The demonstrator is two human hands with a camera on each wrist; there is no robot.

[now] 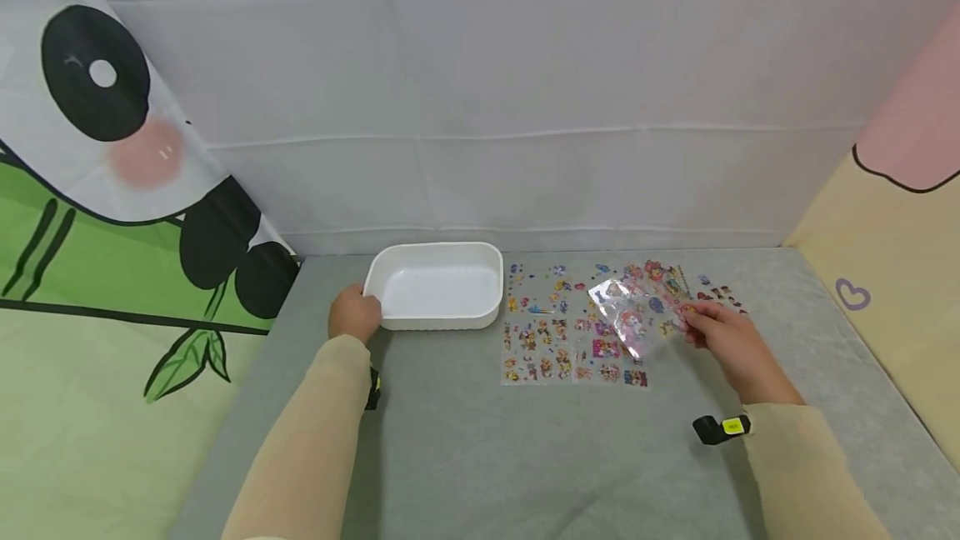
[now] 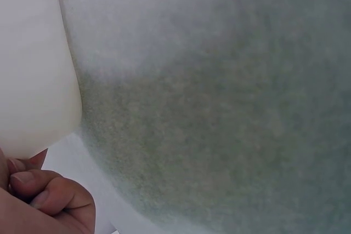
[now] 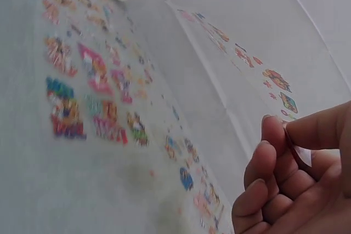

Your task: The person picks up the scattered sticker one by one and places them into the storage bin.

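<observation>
A shallow white plastic tray [image 1: 442, 321] stands at the back of the table. My left hand [image 1: 354, 314] grips its left rim; in the left wrist view the fingers of that hand [image 2: 52, 198] are curled at the tray's lower corner. To the right, my right hand [image 1: 731, 340] pinches a clear sticker sheet [image 1: 624, 315] at its edge, between thumb and finger. The sheet is tilted up above other sticker sheets [image 1: 536, 357] lying flat. In the right wrist view, the right hand [image 3: 296, 179] holds the nearly see-through sheet [image 3: 277, 80] by its corner.
Grey cloth covers the table [image 1: 480, 448]. A white fabric backdrop [image 1: 525, 107] rises directly behind the tray. Printed cloth panels flank both sides, a green one [image 1: 82, 407] at left and a yellow one [image 1: 892, 257] at right.
</observation>
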